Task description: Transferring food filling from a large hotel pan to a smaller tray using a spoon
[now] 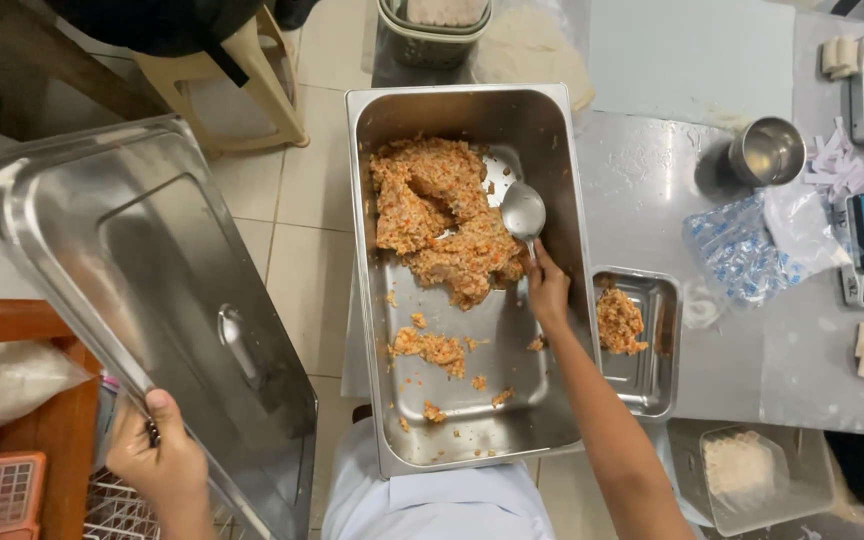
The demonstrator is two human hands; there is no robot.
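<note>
Spoon [523, 212] | bowl away, handle toward body | right hand [549, 290] fingers clamped on handle | left hand [157, 455] fingers gripping lid [142, 300]

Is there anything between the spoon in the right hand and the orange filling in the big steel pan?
Nothing visible. The right hand holds the spoon with its bowl against the filling. The left hand holds the lid off to the side.

Both hands, left [157, 462] and right [548, 290], are seen bare; no gloves, rings or wristbands are noted. Both forearms are uncovered along their whole visible length, with no sleeve edge seen. A white garment [437, 500] is worn on the torso, with a lighter fold or panel noted across its front.
</note>
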